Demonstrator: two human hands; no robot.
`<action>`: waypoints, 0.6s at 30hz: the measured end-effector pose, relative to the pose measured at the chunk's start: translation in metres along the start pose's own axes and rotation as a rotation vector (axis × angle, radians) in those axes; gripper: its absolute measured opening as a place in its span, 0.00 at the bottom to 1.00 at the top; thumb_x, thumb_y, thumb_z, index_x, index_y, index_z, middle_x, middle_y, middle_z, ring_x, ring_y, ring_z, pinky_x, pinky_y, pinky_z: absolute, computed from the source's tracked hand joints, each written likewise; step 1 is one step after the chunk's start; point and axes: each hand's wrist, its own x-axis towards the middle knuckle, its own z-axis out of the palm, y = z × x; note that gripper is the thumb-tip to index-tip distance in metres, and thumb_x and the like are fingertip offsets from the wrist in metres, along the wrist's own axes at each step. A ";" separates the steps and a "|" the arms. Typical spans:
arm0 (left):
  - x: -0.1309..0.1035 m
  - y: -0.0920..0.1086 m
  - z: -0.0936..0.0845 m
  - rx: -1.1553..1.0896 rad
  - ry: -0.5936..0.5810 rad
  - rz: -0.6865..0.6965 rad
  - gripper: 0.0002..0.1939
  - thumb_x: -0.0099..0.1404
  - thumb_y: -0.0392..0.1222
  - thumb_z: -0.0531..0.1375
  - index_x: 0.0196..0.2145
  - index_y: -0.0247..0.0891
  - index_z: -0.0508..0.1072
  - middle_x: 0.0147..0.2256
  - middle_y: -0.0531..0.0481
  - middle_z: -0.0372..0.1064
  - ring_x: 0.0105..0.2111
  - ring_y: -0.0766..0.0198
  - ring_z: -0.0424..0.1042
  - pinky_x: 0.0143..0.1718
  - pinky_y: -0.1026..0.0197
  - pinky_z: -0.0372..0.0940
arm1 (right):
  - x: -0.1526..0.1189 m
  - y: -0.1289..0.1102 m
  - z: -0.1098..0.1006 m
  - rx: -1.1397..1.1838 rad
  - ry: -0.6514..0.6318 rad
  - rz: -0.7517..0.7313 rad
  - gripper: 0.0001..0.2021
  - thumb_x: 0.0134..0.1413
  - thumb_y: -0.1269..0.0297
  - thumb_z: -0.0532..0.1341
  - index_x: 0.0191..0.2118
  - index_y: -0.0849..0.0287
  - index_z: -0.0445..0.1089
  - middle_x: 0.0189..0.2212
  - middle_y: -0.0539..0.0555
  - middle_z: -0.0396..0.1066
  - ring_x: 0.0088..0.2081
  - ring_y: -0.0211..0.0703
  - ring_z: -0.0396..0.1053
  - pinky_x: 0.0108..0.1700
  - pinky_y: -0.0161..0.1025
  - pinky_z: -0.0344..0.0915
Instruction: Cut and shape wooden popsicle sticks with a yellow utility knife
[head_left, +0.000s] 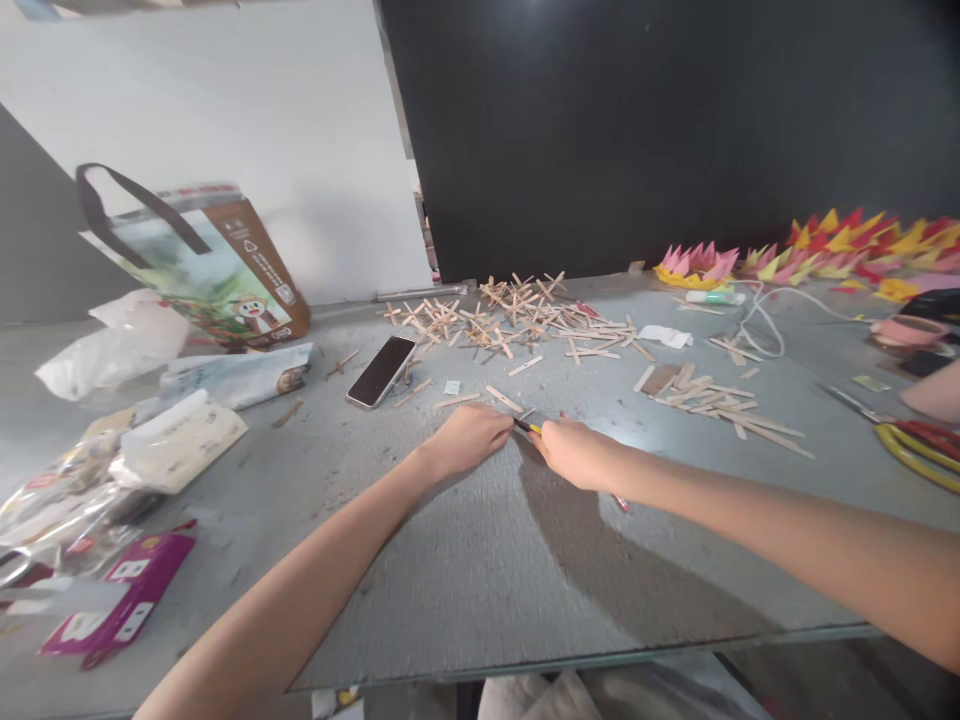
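Observation:
My right hand is closed round a thin tool with a yellow and black part, near the middle of the grey table. The tool's black end reaches my left hand, whose fingers are pressed together on the tabletop; what they hold, if anything, is too small to make out. Just beyond the hands lie loose wooden sticks and a small pale square. A thin reddish item shows from beneath my right wrist.
Behind is a heap of crossed sticks, with a phone to its left. More sticks and yellow-red scissors lie right. A printed bag, plastic wrappers and a purple pack stand left. Paper crowns sit back right.

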 end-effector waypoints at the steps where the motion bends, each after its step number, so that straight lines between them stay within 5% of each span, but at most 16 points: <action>1: 0.000 0.001 -0.001 -0.008 0.000 -0.010 0.14 0.75 0.38 0.51 0.34 0.37 0.73 0.31 0.48 0.73 0.31 0.60 0.71 0.35 0.59 0.60 | 0.001 0.000 0.000 -0.006 -0.001 -0.003 0.18 0.73 0.65 0.51 0.41 0.65 0.77 0.30 0.68 0.80 0.36 0.52 0.81 0.50 0.43 0.65; 11: 0.000 0.002 0.000 -0.095 0.019 -0.045 0.15 0.74 0.36 0.52 0.31 0.38 0.72 0.29 0.50 0.72 0.30 0.61 0.70 0.34 0.60 0.59 | 0.002 -0.001 0.013 -0.034 0.029 -0.017 0.17 0.72 0.68 0.50 0.43 0.67 0.77 0.31 0.67 0.80 0.38 0.52 0.81 0.59 0.47 0.61; 18: 0.004 0.003 -0.004 0.012 -0.028 0.010 0.11 0.72 0.34 0.55 0.31 0.38 0.72 0.30 0.48 0.73 0.32 0.60 0.72 0.37 0.58 0.60 | 0.003 0.001 0.004 -0.013 0.031 -0.040 0.16 0.71 0.67 0.52 0.44 0.65 0.78 0.30 0.68 0.80 0.38 0.53 0.81 0.52 0.44 0.66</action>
